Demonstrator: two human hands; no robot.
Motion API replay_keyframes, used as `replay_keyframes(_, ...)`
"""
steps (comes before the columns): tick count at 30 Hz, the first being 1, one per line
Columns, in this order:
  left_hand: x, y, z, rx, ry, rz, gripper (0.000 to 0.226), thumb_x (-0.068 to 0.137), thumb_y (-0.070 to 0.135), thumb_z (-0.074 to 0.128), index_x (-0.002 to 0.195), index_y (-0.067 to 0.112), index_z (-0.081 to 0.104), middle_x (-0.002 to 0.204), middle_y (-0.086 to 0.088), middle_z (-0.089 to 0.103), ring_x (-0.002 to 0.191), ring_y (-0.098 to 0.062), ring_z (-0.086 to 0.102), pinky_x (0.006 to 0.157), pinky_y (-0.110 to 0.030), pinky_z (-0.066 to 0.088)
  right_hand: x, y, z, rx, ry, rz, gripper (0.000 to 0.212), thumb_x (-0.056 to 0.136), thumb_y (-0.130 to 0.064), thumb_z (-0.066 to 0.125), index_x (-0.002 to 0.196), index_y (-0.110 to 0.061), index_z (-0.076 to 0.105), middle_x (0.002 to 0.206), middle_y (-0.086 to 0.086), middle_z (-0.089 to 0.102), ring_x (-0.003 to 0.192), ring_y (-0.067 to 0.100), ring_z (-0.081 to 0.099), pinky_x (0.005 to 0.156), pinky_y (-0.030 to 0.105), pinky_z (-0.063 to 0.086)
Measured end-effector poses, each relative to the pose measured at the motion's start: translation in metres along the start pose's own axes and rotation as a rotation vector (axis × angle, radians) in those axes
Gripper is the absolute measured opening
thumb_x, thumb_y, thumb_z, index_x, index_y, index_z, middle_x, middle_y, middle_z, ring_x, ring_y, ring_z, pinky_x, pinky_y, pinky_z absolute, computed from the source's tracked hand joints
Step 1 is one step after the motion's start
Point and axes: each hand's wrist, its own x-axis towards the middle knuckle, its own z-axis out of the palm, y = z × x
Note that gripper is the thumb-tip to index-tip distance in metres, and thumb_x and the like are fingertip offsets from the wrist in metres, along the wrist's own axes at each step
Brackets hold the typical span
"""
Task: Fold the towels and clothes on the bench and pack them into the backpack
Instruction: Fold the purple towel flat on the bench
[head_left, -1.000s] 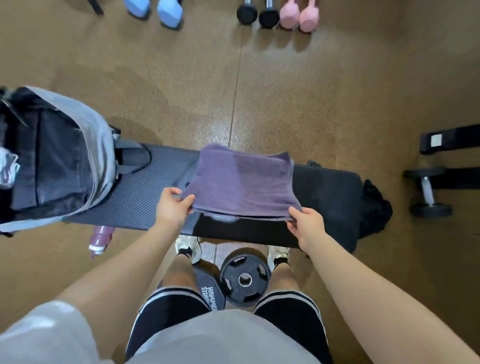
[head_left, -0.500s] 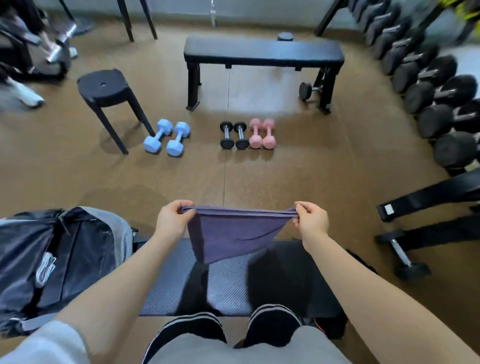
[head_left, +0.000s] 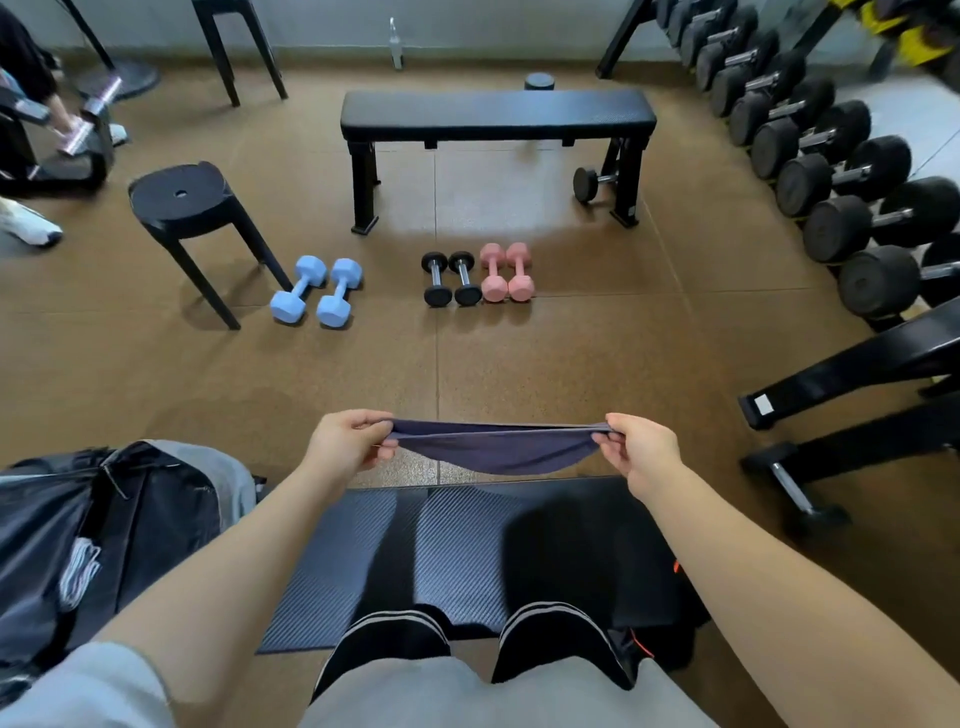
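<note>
A purple towel (head_left: 496, 449) hangs stretched in the air above the black bench (head_left: 467, 551) in front of me. My left hand (head_left: 348, 444) pinches its left corner and my right hand (head_left: 641, 449) pinches its right corner, so the top edge runs nearly straight between them and the cloth sags a little below. The black and grey backpack (head_left: 119, 519) lies open on the bench's left end, with something white inside. A dark garment (head_left: 631, 642) with an orange cord hangs off the bench's right end near my knee.
Across the brown floor stand a second black bench (head_left: 498, 117), a black stool (head_left: 182, 200), and blue (head_left: 317, 291), black (head_left: 449, 278) and pink dumbbells (head_left: 506, 273). A rack of large black dumbbells (head_left: 831, 171) lines the right side. Another person sits far left.
Both hands lifted the towel off the bench and raised it higher. It now hangs shallower than half a second ago. My view tilted up from the bench to the room.
</note>
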Motion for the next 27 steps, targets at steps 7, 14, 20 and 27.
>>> replay_keyframes(7, 0.008, 0.004, -0.009, 0.094, -0.147, 0.079, 0.02, 0.09, -0.004, 0.051, 0.105, 0.0, 0.064, 0.071, -0.01, 0.058, 0.049, -0.001, 0.053, 0.057, -0.011, 0.05, 0.005, 0.004, -0.023, -0.053, -0.148, -0.136, 0.015, 0.091, -0.012, 0.058, 0.105, -0.005, 0.06, 0.087, 0.009, 0.066, 0.079, 0.015, 0.066, 0.063, 0.018, 0.056)
replay_keyframes(14, 0.007, -0.001, -0.01, 0.133, -0.146, 0.071, 0.019, 0.086, 0.001, 0.06, 0.092, 0.017, 0.069, 0.088, -0.006, 0.062, 0.078, -0.013, 0.055, 0.075, -0.017, 0.05, 0.011, 0.004, -0.035, 0.038, -0.268, -0.087, 0.013, 0.093, -0.014, 0.055, 0.104, -0.01, 0.062, 0.077, 0.003, 0.063, 0.065, 0.008, 0.065, 0.058, 0.016, 0.052)
replay_keyframes(20, 0.006, -0.007, 0.002, 0.284, -0.004, 0.154, 0.015, 0.085, 0.005, 0.063, 0.099, 0.007, 0.069, 0.083, -0.004, 0.061, 0.069, -0.009, 0.049, 0.069, -0.017, 0.04, 0.015, 0.011, -0.038, 0.023, -0.378, -0.166, 0.026, 0.091, 0.002, 0.051, 0.116, -0.003, 0.054, 0.097, 0.009, 0.062, 0.089, 0.015, 0.062, 0.075, 0.016, 0.055)
replay_keyframes(27, 0.023, -0.015, 0.009, 0.379, 0.05, 0.114, 0.014, 0.088, 0.004, 0.059, 0.097, 0.005, 0.069, 0.092, -0.007, 0.065, 0.082, -0.016, 0.052, 0.077, -0.026, 0.039, 0.032, 0.019, -0.017, -0.409, -0.06, -0.247, 0.011, 0.092, -0.012, 0.056, 0.1, -0.017, 0.062, 0.098, 0.005, 0.065, 0.094, 0.021, 0.058, 0.082, 0.031, 0.047)
